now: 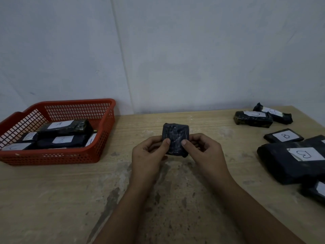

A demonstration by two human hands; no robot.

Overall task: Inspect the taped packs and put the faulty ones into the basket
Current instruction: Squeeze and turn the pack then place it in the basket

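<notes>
A small black taped pack (175, 136) is held up over the middle of the wooden table, its unlabelled side toward me. My left hand (149, 155) grips its left edge and my right hand (204, 152) grips its right edge, both thumbs pressed on its face. A red mesh basket (105, 110) stands at the left and holds several black packs with white labels (65, 127). More labelled black packs lie on the table at the right: two at the back (253, 119), a flat one marked B (283, 137) and a large one (295, 162).
The wooden table (70, 191) is stained and scuffed, and it backs onto a pale wall. Another pack (314, 192) is cut off by the right edge of the view.
</notes>
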